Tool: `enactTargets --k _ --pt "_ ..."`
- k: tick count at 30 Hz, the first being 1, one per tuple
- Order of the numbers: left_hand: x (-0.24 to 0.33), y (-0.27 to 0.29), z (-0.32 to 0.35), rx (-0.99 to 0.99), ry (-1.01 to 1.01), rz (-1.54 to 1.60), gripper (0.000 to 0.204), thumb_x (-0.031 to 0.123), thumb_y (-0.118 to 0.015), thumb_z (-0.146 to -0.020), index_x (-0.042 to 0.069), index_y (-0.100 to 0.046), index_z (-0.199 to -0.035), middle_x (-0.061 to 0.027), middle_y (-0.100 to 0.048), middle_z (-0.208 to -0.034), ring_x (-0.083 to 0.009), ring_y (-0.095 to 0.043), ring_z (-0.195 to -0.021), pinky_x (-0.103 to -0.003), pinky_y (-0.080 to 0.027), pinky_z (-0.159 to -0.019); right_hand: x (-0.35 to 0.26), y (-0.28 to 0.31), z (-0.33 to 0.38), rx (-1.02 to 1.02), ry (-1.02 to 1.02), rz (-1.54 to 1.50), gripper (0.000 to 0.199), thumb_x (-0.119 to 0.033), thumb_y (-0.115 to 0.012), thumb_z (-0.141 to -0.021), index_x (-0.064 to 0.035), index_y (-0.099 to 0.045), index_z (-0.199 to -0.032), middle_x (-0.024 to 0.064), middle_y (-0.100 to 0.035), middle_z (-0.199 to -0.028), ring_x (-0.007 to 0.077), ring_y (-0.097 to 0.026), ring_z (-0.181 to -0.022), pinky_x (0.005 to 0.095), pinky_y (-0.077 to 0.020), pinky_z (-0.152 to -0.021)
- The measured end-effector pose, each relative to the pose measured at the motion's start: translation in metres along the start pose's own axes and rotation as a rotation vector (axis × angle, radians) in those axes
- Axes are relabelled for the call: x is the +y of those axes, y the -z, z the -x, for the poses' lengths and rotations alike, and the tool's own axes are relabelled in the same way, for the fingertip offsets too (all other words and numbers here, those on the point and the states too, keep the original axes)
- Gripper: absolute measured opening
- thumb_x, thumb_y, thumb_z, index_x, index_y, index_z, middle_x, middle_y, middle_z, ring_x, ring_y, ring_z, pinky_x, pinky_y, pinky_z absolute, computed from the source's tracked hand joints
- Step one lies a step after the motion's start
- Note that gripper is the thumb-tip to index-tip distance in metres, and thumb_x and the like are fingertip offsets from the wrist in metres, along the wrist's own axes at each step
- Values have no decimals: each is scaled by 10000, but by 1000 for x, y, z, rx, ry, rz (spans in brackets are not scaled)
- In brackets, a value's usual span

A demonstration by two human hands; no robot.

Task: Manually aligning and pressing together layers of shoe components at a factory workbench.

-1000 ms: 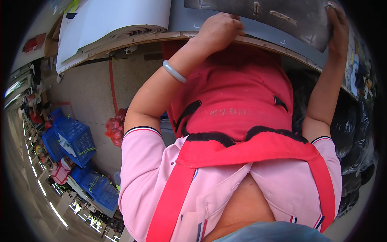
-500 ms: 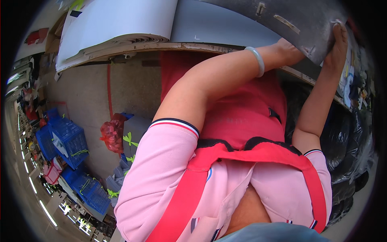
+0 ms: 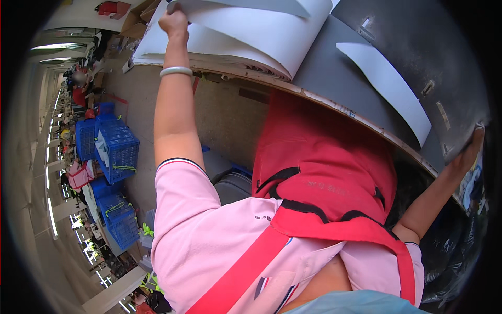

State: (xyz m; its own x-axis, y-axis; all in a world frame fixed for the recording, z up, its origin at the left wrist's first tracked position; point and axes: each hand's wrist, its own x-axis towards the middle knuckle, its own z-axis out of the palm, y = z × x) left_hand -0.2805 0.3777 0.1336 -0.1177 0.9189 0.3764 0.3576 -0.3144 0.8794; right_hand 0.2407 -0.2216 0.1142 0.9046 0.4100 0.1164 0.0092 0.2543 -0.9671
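My left hand (image 3: 175, 22) is closed on the corner of a white sheet (image 3: 235, 25), at the far left of a thick stack of white sheets (image 3: 230, 65). The sheet is lifted and bends away from the layers below. At the right, my right hand (image 3: 473, 144) grips the edge of a dark metal plate (image 3: 418, 47), which is tilted up and has slots and small fittings. Its fingers are partly hidden by the plate's edge. Between stack and plate, a curved white piece (image 3: 389, 86) rests over a grey surface (image 3: 334, 68).
The wooden table edge (image 3: 334, 108) runs across in front of me. Blue plastic crates (image 3: 117, 149) stand on the floor at the left. Black plastic bags (image 3: 449, 251) lie below the table at the right. A cardboard box (image 3: 137, 18) is at the upper left.
My left hand has gone from beside the plate to the far left and taken hold of the white sheet. The plate now shows a white piece beside it; my right hand still holds its edge.
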Motion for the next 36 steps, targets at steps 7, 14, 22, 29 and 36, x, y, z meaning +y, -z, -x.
enactTargets --k 7,14,22,29,36 --pt "-63 25 57 -26 288 -420 515 382 -769 -815 -111 -695 -948 -271 -689 -1001 -401 -663 -963 -449 -493 -904 5 -29 12 9 -108 -48 448 -356 -708 -941 -98 -588 -1286 70 -635 -1239 219 -616 -1129 355 -512 -971" --pt "1 28 102 -2 -239 -315 461 291 -687 -947 -17 -609 -1282 -159 -607 -1228 -237 -619 -1057 -341 -497 -898 -10 -55 8 114 -57 -51 321 -303 -715 -942 -133 -631 -1202 39 -659 -1169 198 -629 -1089 355 -515 -965" --pt "135 -101 425 -1373 -482 305 250 242 -664 -948 36 -721 -1078 -157 -673 -1106 -320 -630 -1039 -398 -490 -916 -5 -52 2 -50 -110 -304 411 -223 -750 -908 -99 -611 -1273 108 -658 -1274 274 -638 -1156 452 -535 -1008" --pt "193 -199 551 -1090 -731 135 645 470 -690 -874 119 -523 -1389 -151 -541 -1358 -421 -434 -1327 -621 -320 -1070 -12 -54 11 -180 -34 -241 313 -248 -749 -911 -114 -643 -1173 55 -697 -1159 223 -678 -1054 395 -579 -925" --pt "162 -198 548 -1317 -992 95 552 381 -702 -872 135 -572 -1349 -112 -556 -1355 -376 -456 -1330 -612 -309 -1082 34 -41 15 -195 -156 -185 207 -199 -720 -936 -105 -685 -1117 14 -716 -1061 133 -669 -1026 303 -567 -892"
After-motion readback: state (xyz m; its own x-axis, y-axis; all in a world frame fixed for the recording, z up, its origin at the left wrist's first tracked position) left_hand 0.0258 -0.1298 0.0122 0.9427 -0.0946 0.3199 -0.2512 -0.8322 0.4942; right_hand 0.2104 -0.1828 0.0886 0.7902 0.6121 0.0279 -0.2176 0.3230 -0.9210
